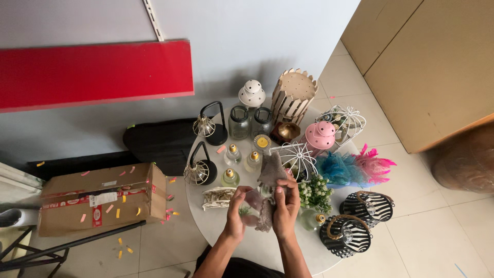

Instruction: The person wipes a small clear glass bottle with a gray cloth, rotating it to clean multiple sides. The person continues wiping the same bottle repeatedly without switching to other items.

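Observation:
My left hand (235,212) grips a small clear glass jar (250,210) over the near part of a round white table (221,226). My right hand (286,206) presses a grey-brown cloth (271,172) against the jar; the cloth's upper end sticks up above my fingers. Directly behind my hands stand three small glass bottles with gold caps (232,154) and a white wire dome (298,157). A bunch of small white flowers (315,193) sits just right of my right hand.
The table is crowded: two black lamps (200,170), glass jars (239,122), a white ceramic lantern (251,94), a slatted wooden holder (292,95), a pink lantern (320,135), blue and pink feathers (352,167), two striped black lanterns (355,226). A cardboard box (98,198) lies on the floor left.

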